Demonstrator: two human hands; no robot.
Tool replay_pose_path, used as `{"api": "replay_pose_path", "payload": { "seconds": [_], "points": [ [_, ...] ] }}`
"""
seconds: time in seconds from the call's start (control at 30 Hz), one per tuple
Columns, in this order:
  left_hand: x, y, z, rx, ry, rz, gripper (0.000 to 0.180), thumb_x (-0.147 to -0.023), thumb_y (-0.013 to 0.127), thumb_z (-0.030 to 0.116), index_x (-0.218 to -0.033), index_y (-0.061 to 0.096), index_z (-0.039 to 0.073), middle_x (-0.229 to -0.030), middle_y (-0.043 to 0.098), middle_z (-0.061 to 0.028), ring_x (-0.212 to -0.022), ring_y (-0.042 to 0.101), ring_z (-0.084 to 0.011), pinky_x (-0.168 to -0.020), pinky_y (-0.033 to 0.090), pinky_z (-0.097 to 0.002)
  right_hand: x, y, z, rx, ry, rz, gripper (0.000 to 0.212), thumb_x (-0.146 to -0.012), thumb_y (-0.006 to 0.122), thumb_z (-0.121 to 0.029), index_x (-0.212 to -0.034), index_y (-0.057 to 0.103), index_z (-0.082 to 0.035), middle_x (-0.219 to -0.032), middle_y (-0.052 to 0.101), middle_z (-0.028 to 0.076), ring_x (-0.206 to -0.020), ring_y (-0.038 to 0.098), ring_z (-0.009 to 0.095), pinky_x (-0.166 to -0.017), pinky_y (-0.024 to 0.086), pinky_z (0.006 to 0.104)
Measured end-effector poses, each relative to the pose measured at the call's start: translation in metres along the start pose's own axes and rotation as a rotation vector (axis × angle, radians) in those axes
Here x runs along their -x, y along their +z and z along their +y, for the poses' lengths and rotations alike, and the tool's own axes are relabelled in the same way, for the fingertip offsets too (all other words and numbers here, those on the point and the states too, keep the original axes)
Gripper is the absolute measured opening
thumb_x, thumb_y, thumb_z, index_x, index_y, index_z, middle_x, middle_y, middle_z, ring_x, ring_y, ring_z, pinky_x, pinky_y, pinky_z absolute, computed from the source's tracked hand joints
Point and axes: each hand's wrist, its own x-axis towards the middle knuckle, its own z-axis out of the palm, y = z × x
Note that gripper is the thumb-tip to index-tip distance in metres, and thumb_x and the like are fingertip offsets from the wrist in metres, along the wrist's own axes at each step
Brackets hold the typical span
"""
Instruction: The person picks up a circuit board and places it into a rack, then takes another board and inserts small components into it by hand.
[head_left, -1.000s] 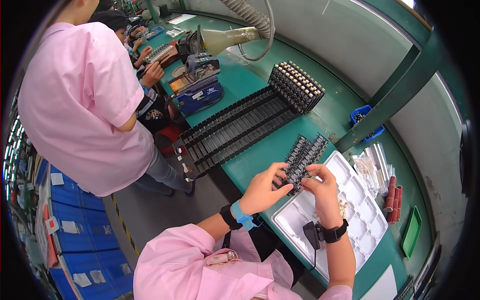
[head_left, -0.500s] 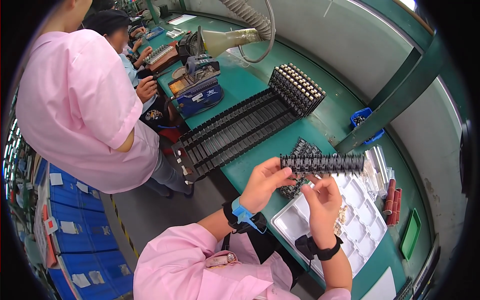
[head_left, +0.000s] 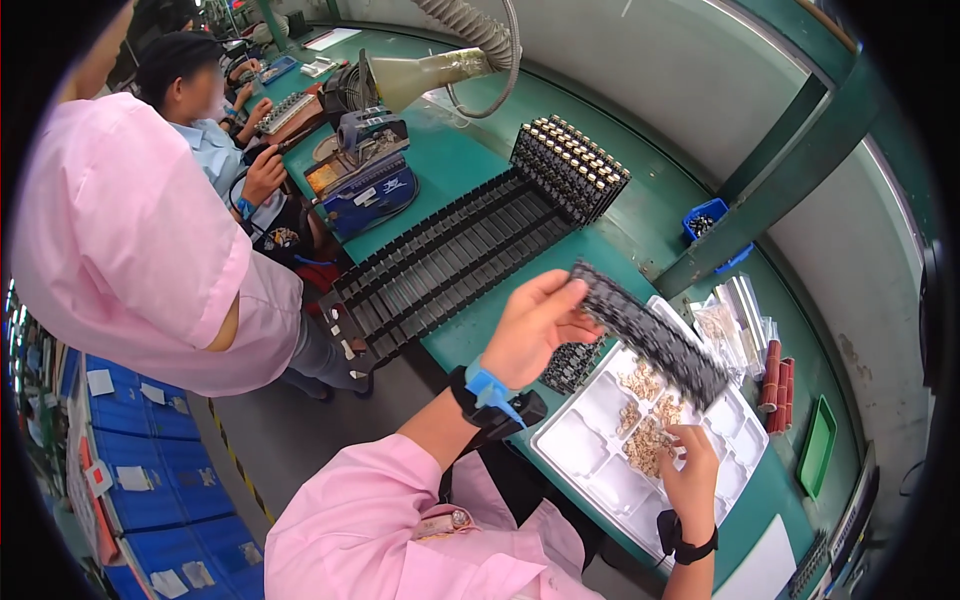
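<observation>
- Swings the dark toothed strip [head_left: 655, 338] from level to a slant since the earlier frame, lower end off to the right, and drops the right hand [head_left: 688, 465] down over the white tray [head_left: 572, 440]
- Clamps the strip's upper end between thumb and fingers of the left hand [head_left: 535, 325], holding it up off the table above the tray's far part, slightly blurred
- Bends thumb and fingers of the right hand close together at the edge of the small tan parts [head_left: 648, 445] heaped in the tray; cannot tell whether pinching one
- Has more dark strips [head_left: 572, 366] lying on the green table [head_left: 608, 250], just beside the tray and below the left hand
- Faces, farther off, a long black rack [head_left: 450, 260] bearing an upright block of gold-topped strips [head_left: 570, 170] at its far end
- Has clear bags [head_left: 725, 325], red-brown rolls [head_left: 777, 390] and a green tray [head_left: 818, 450] over on the right
- Works near a person in pink [head_left: 130, 250], upright at the left, and a blue machine [head_left: 365, 195] past the rack
</observation>
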Motion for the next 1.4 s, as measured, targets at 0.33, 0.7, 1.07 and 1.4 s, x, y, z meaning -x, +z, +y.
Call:
{"api": "replay_pose_path", "payload": {
  "seconds": [0.33,0.7,1.07,1.4],
  "points": [
    [-0.041,0.027,-0.04,0.039,-0.122,-0.196,0.016,-0.086,0.05,0.019,-0.089,0.052,0.003,-0.072,0.058,-0.0058,-0.06,0.06,-0.0142,-0.052,0.05,-0.0213,-0.004,0.015,0.0,0.221,-0.192,0.036,0.026,-0.061,0.058,0.002,-0.087,0.056,-0.001,-0.078,0.054,0.013,-0.074,0.053,0.029,-0.066,0.043,0.0352],
    [-0.059,0.002,-0.053,0.072,-0.158,-0.194,0.016,-0.085,0.05,0.019,-0.087,0.052,0.003,-0.07,0.056,-0.0042,-0.057,0.059,-0.0136,-0.049,0.049,-0.0209,-0.009,0.018,0.004,0.181,-0.186,-0.034,0.019,-0.063,0.054,0.006,-0.081,0.055,0.001,-0.069,0.053,0.013,-0.061,0.053,0.028,-0.054,0.043,0.0331],
    [-0.057,0.003,-0.055,0.078,-0.167,-0.188,0.016,-0.085,0.05,0.018,-0.088,0.053,0.002,-0.071,0.057,-0.0041,-0.055,0.058,-0.0124,-0.047,0.048,-0.0205,-0.012,0.02,-0.005,0.15,-0.106,-0.015,0.013,-0.062,0.06,0.001,-0.075,0.056,0.001,-0.065,0.052,0.011,-0.056,0.054,0.022,-0.052,0.042,0.0295],
    [-0.057,0.004,-0.055,0.073,-0.176,-0.169,0.016,-0.085,0.051,0.017,-0.088,0.053,0.002,-0.072,0.057,-0.0037,-0.055,0.058,-0.0123,-0.047,0.048,-0.0201,-0.013,0.021,-0.005,0.121,-0.067,-0.025,0.013,-0.061,0.06,0.002,-0.074,0.055,0.001,-0.065,0.051,0.011,-0.056,0.054,0.021,-0.051,0.042,0.0294]
  ]
}}
